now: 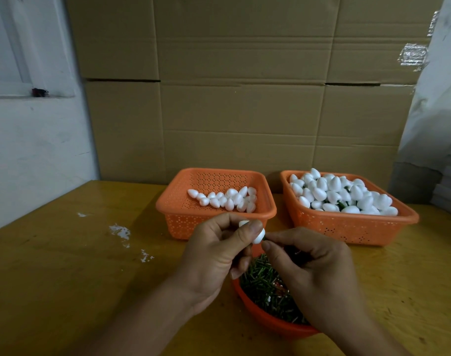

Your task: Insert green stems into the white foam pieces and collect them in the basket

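Observation:
My left hand (216, 255) pinches a white egg-shaped foam piece (258, 237) between thumb and fingers. My right hand (314, 273) pinches a short green stem (264, 238) whose tip touches the foam piece's right end; most of the stem is hidden by my fingertips. Below both hands sits an orange bowl (260, 314) heaped with green stems (260, 281). Behind, the left orange basket (183, 201) holds several plain foam pieces (227, 199). The right orange basket (347, 224) is piled with foam pieces (340, 194) that show green stems between them.
The baskets stand on a yellow wooden table (77, 265) with white foam crumbs (121, 232) at the left. Stacked cardboard boxes (245, 98) form a wall close behind the baskets. A white wall is at the left, and plastic-wrapped goods (435, 111) are at the right.

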Tool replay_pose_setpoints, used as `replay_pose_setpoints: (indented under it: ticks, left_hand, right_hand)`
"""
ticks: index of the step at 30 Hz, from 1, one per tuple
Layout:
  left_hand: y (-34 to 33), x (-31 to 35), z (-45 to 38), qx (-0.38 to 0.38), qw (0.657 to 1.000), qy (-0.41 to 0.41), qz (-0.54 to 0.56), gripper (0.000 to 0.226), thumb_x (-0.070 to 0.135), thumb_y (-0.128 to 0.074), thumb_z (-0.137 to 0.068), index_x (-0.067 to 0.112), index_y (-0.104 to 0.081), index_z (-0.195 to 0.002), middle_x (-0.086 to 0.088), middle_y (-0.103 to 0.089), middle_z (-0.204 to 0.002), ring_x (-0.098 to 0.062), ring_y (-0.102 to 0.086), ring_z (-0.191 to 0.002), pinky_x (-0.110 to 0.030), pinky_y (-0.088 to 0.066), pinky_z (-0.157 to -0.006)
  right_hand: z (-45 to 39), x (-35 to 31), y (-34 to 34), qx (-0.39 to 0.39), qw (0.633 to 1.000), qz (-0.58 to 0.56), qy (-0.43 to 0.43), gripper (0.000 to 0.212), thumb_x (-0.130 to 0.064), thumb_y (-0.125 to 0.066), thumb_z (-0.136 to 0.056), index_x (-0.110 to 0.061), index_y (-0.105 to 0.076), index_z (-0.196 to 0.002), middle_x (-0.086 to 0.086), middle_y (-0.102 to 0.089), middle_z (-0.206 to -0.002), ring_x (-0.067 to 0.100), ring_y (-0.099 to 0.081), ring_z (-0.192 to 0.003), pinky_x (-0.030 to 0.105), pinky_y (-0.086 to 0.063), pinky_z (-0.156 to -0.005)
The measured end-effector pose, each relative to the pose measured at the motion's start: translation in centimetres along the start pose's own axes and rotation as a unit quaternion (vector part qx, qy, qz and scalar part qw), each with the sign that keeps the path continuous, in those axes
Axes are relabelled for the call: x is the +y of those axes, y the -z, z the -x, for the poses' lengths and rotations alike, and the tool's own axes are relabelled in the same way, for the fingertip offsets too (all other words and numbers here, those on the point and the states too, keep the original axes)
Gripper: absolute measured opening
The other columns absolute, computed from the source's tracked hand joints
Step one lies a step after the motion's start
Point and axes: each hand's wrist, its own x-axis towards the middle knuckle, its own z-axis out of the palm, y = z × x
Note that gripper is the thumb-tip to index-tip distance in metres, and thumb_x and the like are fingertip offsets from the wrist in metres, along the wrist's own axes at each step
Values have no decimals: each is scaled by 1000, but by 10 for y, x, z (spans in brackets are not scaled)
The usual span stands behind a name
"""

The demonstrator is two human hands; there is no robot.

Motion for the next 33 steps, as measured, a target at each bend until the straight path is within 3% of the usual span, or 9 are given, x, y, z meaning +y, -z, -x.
replay_pose_setpoints:
  ticks: [4, 9, 12, 20, 25, 27, 30, 33]
  left_hand:
    - [0, -3, 0, 17, 997, -42, -57, 16, 35, -78, -81, 20, -74, -84, -4, -54, -58, -11, -50, -49, -20, -38, -44]
    - [-1, -2, 1, -14, 996, -56, -66, 21, 33, -76, -83, 16, -77, -95, 0, -58, -61, -10, -53, -57, -20, -42, -50]
    - [-1, -3, 2, -8, 993, -74, -91, 27, 40, -74, -81, 17, -76, -94, 4, -59, -61, -9, -53, -56, -20, -43, -51]
    - [-4, 0, 4, -20, 973, -145, -178, 14, 35, -65, -94, 27, -69, -84, 14, -58, -61, 1, -54, -57, -12, -42, -56]
    - [-5, 1, 5, -25, 968, -161, -189, 15, 33, -65, -95, 34, -68, -81, 21, -61, -63, 5, -59, -60, -8, -44, -58]
    - [-5, 2, 5, -24, 972, -154, -178, 13, 35, -66, -95, 27, -69, -85, 21, -60, -62, 5, -57, -57, -9, -43, -56]
    - [-5, 3, 4, -23, 972, -149, -183, 28, 44, -58, -95, 18, -68, -98, 21, -56, -61, 5, -51, -55, -9, -39, -55]
    - [-5, 3, 7, -17, 967, -145, -207, 39, 58, -45, -94, 29, -68, -106, 7, -47, -57, -6, -43, -53, -22, -32, -49]
  right_hand:
    - [0, 1, 0, -18, 1000, 12, -17, 20, -19, -77, -83, -38, -79, -89, -10, -71, -72, 14, -64, -61, 27, -49, -50]
    - [1, 0, -2, -24, 998, -32, -52, 17, -18, -78, -83, -35, -77, -82, -14, -72, -66, 3, -63, -51, 10, -42, -46]
    - [2, -1, -3, -25, 997, -43, -65, 15, -22, -79, -82, -37, -76, -83, -14, -72, -67, 5, -65, -53, 12, -44, -46]
    - [3, -2, -6, -20, 993, -95, -72, 2, -37, -74, -78, -38, -76, -79, -10, -71, -62, 3, -60, -47, 11, -41, -44]
    - [3, -5, -7, -29, 988, -134, -72, 4, -34, -74, -79, -35, -77, -78, -9, -71, -62, 2, -62, -48, 13, -43, -45]
    - [2, -5, -7, -27, 986, -138, -93, 5, -36, -74, -77, -33, -78, -78, -5, -72, -62, 3, -60, -48, 16, -43, -46]
    - [-3, -5, -4, -22, 985, -131, -108, 5, -28, -77, -78, -24, -79, -76, -1, -72, -62, 1, -57, -47, 13, -41, -46]
    - [-14, -1, 6, 6, 985, -109, -135, 8, -15, -78, -81, -19, -78, -74, 0, -71, -61, -2, -55, -45, 9, -39, -44]
